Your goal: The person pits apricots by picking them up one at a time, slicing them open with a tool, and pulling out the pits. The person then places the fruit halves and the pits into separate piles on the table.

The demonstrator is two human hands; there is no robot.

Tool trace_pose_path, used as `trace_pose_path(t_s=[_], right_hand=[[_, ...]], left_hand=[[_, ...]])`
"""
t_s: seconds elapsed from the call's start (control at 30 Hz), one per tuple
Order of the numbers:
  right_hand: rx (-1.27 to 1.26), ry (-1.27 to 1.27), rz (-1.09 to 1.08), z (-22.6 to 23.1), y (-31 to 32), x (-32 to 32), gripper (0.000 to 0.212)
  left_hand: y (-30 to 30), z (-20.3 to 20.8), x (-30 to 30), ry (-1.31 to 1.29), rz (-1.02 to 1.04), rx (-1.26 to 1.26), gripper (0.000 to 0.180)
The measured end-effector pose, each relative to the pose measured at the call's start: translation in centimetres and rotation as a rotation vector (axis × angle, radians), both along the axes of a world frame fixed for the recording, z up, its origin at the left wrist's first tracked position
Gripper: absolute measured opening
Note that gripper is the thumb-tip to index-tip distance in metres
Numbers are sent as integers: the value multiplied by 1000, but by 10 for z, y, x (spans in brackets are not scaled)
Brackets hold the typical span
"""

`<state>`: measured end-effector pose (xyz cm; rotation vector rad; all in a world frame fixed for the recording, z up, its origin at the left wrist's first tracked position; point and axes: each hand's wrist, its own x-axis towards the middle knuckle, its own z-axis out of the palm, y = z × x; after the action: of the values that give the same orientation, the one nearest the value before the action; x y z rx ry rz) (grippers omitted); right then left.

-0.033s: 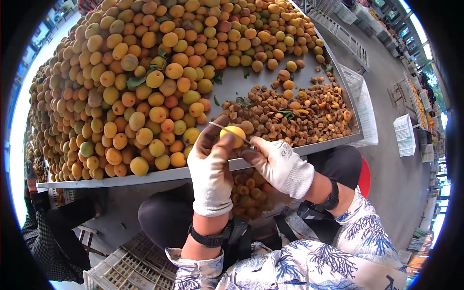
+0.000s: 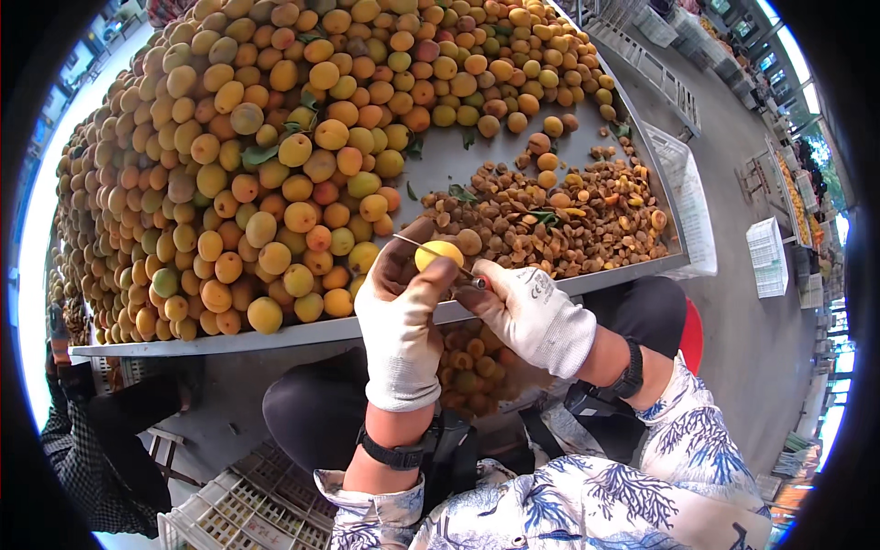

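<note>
Head view: an apricot held up and slit over the desk edge

Head camera looks down on two white-gloved hands meeting just past the near rim of the desk (image 2: 275, 341). The left hand (image 2: 401, 316) pinches a yellow apricot (image 2: 438, 251) between thumb and curled fingers (image 2: 431, 275), lifting it clear of the surface. The right hand (image 2: 532, 312) is closed round a small knife (image 2: 431, 249), whose thin blade lies across the fruit, running leftward beyond the left fingertips.

Doing this well seems to call for a steady pinch low on the fruit, with the blade following the seam and the thumb kept out of its path (the glove is thin).

Both forearms rise from the lower edge, wrists bent inward, each with a dark watch strap. Beyond the fingers lies a heap of brown pits (image 2: 559, 215); to their left a great pile of whole apricots (image 2: 275, 156) slopes up. Under the hands, a tub of fruit (image 2: 472, 367) rests between the knees.
</note>
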<state>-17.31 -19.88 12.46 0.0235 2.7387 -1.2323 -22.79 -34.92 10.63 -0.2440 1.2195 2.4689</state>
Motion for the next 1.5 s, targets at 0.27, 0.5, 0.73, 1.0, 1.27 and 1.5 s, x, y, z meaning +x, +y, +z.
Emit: trace_pose_path(t_s=[0.27,0.5,0.73,1.0,1.27,1.5], right_hand=[[-287,-81,139,-14,-2,-22,38],[-416,-260,216,8,17,-37,43],[-356,-171,82,-24,15,-20,45],[-335,-90,16,-23,4,-25,38],[-491,-68,-16,-20,-7,-23,42],[-271,13,9,-29,-3,-29,44]], left_hand=[[-12,-11,-4,68,48,8,39],[-3,4,-9,131,-8,-244,31],[15,-26,-13,115,170,-74,39],[23,-21,-5,23,119,-93,56],[19,-18,-6,101,30,-115,58],[26,-12,-7,52,31,31,57]])
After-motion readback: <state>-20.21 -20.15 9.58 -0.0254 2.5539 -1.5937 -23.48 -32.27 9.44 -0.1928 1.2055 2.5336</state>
